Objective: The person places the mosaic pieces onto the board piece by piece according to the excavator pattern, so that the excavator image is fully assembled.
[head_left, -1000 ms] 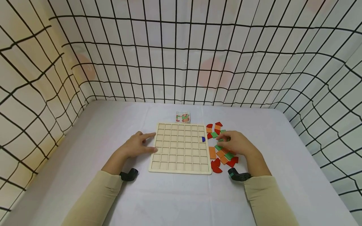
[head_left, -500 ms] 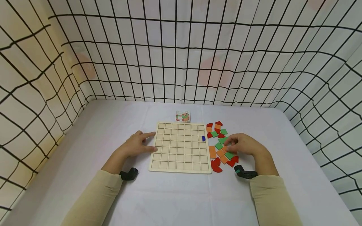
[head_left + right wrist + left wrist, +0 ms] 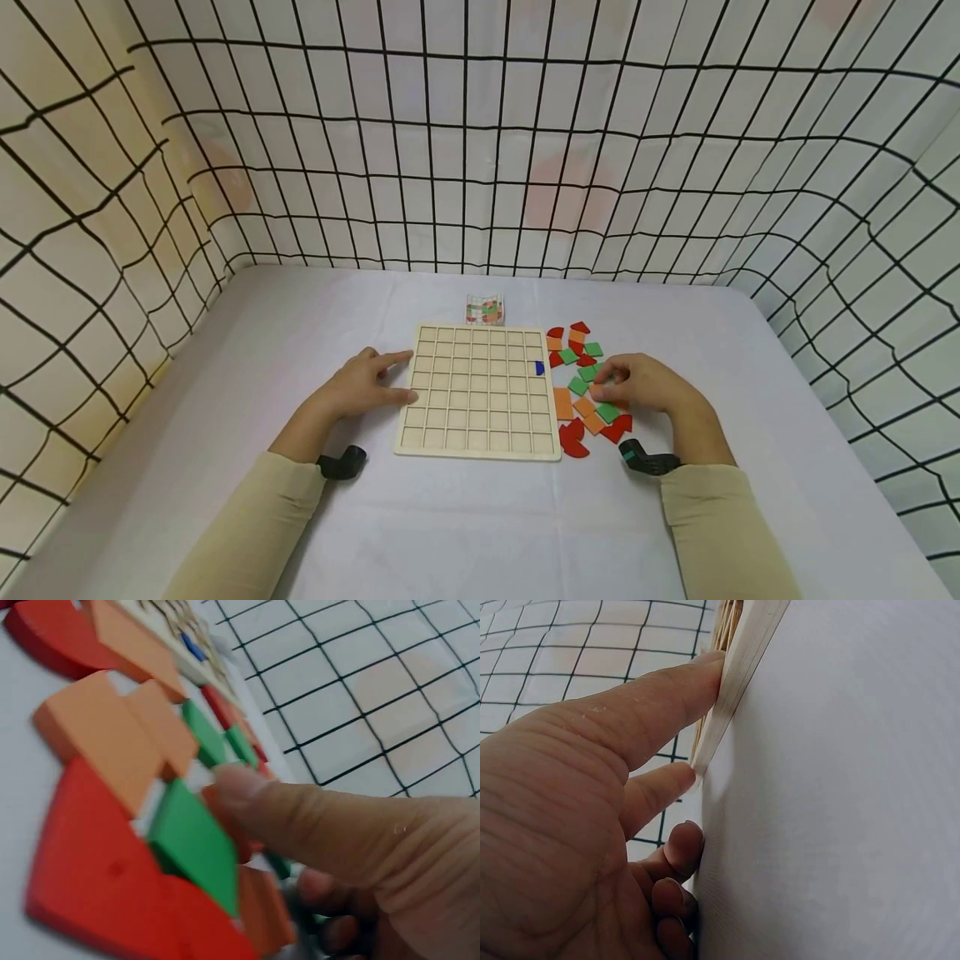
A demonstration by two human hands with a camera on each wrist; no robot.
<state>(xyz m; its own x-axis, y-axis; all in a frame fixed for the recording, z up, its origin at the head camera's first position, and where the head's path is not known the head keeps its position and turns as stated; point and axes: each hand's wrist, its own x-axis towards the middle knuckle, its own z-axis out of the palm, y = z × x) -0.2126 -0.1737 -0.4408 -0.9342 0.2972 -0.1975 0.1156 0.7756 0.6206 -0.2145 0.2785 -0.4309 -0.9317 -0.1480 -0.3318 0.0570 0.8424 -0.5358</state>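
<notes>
A wooden grid board [image 3: 480, 456] lies flat, with one blue piece [image 3: 540, 367] in a cell near its right edge. My left hand [image 3: 360, 387] touches the board's left side with straight thumb and index fingertips; in the left wrist view both tips meet the wooden edge [image 3: 739, 682], while the other fingers curl below. My right hand [image 3: 645, 383] is over the loose pieces at the right, thumb and fingers pinching an orange tile [image 3: 597, 390]. Part of that tile is hidden by the fingers. Beside the thumb in the right wrist view lies a green tile [image 3: 196, 844].
Several red pieces [image 3: 574, 442], green tiles [image 3: 577, 386] and orange tiles [image 3: 563, 404] are scattered right of the board, some overlapping. A small patterned card [image 3: 484, 310] stands behind the board. Black wire mesh [image 3: 480, 158] surrounds the white table [image 3: 465, 533] at the back and sides.
My right hand has moved right and slightly down from the green pieces to the orange tile, then stayed nearly still. My left hand and the board have not moved.
</notes>
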